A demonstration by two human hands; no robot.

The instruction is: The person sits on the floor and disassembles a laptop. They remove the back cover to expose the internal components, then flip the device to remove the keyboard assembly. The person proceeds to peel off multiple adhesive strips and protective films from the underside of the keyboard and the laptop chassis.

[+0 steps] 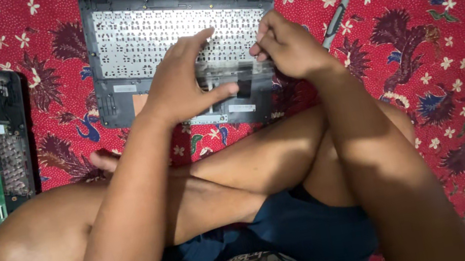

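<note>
We have one view only — a camera worn on the head, looking steeply down and a little forward over the person's own crossed legs [215, 177] to the floor ahead. It sits close: forearms and knees fill the lower half, the red flowered cloth [433, 53] fills the rest. The upturned laptop shell [123, 42] lies near the top edge — beyond it we see almost nothing.
</note>
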